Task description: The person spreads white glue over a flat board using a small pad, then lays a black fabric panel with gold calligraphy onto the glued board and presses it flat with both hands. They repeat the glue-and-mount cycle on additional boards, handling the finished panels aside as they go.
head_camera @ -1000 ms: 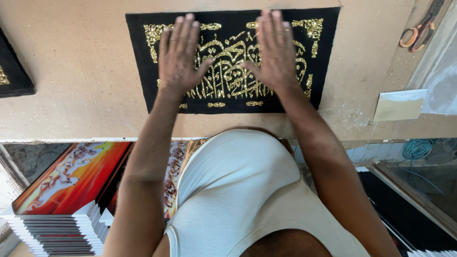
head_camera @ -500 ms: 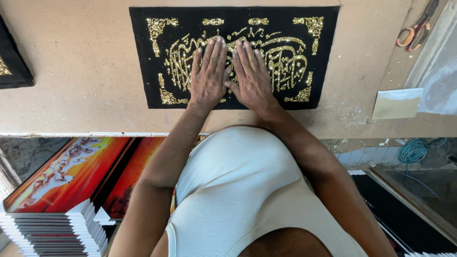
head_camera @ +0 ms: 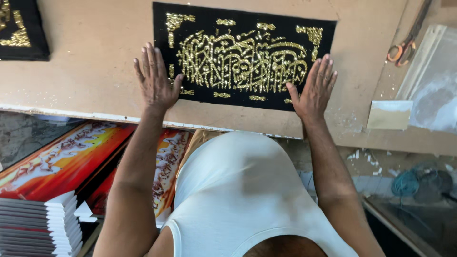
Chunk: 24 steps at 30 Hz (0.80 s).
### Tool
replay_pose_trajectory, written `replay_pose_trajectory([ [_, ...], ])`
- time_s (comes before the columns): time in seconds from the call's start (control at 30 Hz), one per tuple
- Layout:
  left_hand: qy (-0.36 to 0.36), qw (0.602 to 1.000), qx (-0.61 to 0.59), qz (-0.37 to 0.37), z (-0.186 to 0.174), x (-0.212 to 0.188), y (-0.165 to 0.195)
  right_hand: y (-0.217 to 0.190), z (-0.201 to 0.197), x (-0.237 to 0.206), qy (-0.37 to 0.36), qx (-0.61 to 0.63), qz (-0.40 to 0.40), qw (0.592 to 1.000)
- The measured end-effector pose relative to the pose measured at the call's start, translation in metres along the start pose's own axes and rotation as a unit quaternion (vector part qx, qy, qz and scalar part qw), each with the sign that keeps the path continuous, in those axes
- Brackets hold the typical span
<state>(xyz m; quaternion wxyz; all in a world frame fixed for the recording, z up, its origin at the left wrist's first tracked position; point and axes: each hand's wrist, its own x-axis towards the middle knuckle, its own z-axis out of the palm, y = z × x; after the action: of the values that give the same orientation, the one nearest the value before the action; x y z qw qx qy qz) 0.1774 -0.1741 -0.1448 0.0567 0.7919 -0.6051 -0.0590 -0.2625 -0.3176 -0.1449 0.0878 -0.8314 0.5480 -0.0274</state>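
A black rectangular cloth panel with raised gold ornamental lettering lies flat on a bare wooden tabletop. My left hand presses flat on the panel's lower left corner, fingers spread and pointing away from me. My right hand lies flat on the lower right corner, fingers together. Neither hand holds anything. My white sleeveless top fills the bottom middle of the view.
Another black and gold panel lies at the table's far left. Orange-handled scissors and clear plastic sheets are at the right, beside a tan card. Below the table edge stand orange pictures, stacked frames and a teal coil.
Both hands slid from side by side at the panel's centre outward and toward me, to its lower corners. A second earlier they lay spread near the upper middle of the panel.
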Motion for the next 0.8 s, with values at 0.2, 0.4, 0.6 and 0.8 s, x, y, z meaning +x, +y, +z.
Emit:
replay_pose_trajectory([
  [0.2, 0.004, 0.995, -0.078, 0.061, -0.003, -0.058, 0.004, -0.027, -0.009, -0.031, 0.001, 0.054, -0.104, 0.993],
  [0.4, 0.027, 0.998, -0.030, -0.054, -0.018, -0.163, -0.001, -0.064, 0.001, -0.097, 0.024, 0.042, -0.150, 0.988],
  [0.6, 0.186, 0.834, -0.236, -0.462, -0.027, -0.225, 0.019, -0.111, 0.007, -0.135, 0.013, 0.041, -0.174, 0.984],
  [0.8, 0.085, 0.326, -0.833, -0.439, -0.002, -0.243, 0.051, -0.152, 0.008, -0.131, -0.042, 0.041, -0.206, 0.977],
])
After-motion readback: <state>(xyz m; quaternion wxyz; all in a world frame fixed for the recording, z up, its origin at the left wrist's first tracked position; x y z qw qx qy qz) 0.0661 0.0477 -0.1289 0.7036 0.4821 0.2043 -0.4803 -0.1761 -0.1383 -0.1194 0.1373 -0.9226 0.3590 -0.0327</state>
